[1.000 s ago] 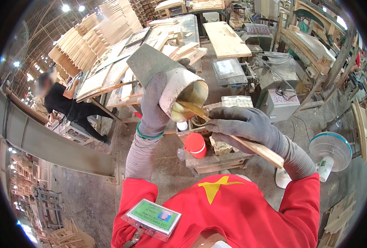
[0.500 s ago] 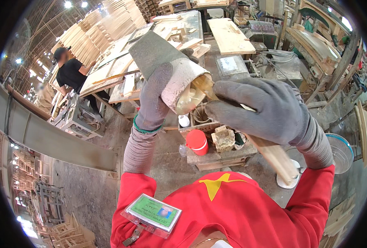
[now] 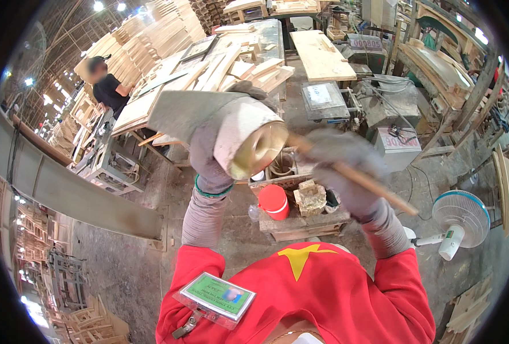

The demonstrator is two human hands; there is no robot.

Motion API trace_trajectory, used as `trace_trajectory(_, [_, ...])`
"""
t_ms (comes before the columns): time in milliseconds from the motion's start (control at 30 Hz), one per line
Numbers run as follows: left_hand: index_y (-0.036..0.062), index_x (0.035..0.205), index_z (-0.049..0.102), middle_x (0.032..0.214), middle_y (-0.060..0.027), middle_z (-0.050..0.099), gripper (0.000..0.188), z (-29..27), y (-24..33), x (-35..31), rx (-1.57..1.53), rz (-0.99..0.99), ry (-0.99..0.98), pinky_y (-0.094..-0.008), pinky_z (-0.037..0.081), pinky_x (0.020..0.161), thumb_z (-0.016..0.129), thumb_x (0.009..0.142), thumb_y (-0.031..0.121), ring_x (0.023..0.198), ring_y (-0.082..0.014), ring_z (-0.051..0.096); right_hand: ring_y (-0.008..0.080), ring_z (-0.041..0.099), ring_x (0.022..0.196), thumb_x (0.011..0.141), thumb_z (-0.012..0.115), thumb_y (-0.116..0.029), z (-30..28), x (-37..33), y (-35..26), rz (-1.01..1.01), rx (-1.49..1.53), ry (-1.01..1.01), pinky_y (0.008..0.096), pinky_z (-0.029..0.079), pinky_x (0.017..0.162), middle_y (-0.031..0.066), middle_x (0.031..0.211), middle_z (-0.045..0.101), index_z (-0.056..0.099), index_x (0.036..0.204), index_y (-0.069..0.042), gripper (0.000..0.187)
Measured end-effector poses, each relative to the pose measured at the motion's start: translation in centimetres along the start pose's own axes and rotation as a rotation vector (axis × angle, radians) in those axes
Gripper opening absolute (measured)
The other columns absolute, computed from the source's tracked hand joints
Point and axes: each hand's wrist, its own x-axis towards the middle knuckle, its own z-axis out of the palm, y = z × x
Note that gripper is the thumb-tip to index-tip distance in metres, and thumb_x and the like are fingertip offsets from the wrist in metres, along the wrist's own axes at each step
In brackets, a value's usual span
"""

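Note:
My gloved left hand (image 3: 206, 150) is wrapped round a white, crusted cup (image 3: 238, 127), tilted with its mouth toward me. Yellowish, glossy, glue-like stuff coats the cup's inside. A flat grey-green plate (image 3: 177, 116) sticks out to the left from behind the cup; whether it is joined to the cup or held with it, I cannot tell. In my gloved right hand (image 3: 346, 169), smeared by motion, is a wooden stick (image 3: 381, 192). Its far end is at the right side of the cup's mouth, and its other end points down to the right.
Below my hands a low wooden stand (image 3: 300, 226) bears a red lidded jug (image 3: 273, 202) and a crusted yellowish block (image 3: 310, 198). A fan (image 3: 462, 221) stands at right. Ahead is a table stacked with boards (image 3: 226, 63); a person in black (image 3: 111, 94) works at far left.
My left hand has tipped the cup and plate, lowering the plate leftward. My right hand has moved left and turned the stick edge-on, drawing its end from inside the cup toward the rim.

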Motion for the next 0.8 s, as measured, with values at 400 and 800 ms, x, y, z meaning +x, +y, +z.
trace_trajectory(400, [-0.0063, 0.131, 0.036, 0.126, -0.0194, 0.049, 0.073, -0.2, 0.7, -0.5, -0.498, -0.207, -0.124, -0.0387, 0.039, 0.1, 0.046, 0.087, 0.051, 0.114, -0.0273, 0.051, 0.0202, 0.058, 0.057, 0.071, 0.059, -0.023, 1.3, 3.1, -3.3, -0.569, -0.719, -0.753, 0.0314, 0.045, 0.04, 0.0105, 0.07, 0.058, 0.062, 0.078, -0.002, 0.022])
trace_trajectory(800, [-0.0043, 0.119, 0.05, 0.114, -0.0136, 0.059, 0.036, -2.1, 3.1, -1.5, 0.304, 0.293, -0.062, -0.0363, 0.046, 0.094, 0.047, 0.093, 0.021, 0.103, -0.0233, 0.059, 0.0242, 0.06, 0.077, 0.072, 0.06, -0.02, -1.9, 7.6, -2.7, -0.544, -0.647, -0.949, 0.0325, 0.051, 0.054, 0.0108, 0.093, 0.055, 0.058, 0.095, -0.009, 0.026])
